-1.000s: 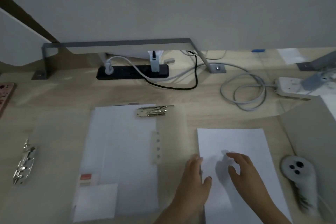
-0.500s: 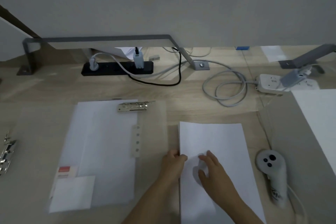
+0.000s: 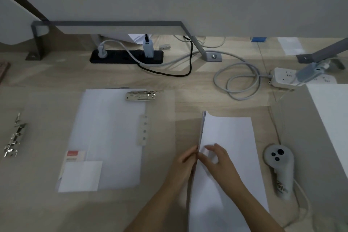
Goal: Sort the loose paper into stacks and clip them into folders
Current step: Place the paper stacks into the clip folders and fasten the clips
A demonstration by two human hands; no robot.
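In the head view, the raised left edge of the white paper stack (image 3: 228,137) is gripped by the left hand (image 3: 185,164). The right hand (image 3: 219,158) is rested on top with fingers curled; whether a sheet is pinched cannot be told. The stack lies right of the translucent plastic folder (image 3: 113,137).

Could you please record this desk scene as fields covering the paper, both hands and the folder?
Paper: white paper stack on the light wooden desk, left edge lifted.
Left: left hand grips the lifted edge.
Right: right hand rests on the top sheet, fingers bent; pinch unclear.
Folder: translucent plastic folder left of the stack, silver metal clip at its top.
Other: white handheld controller right of the stack; loose silver binder mechanism far left.
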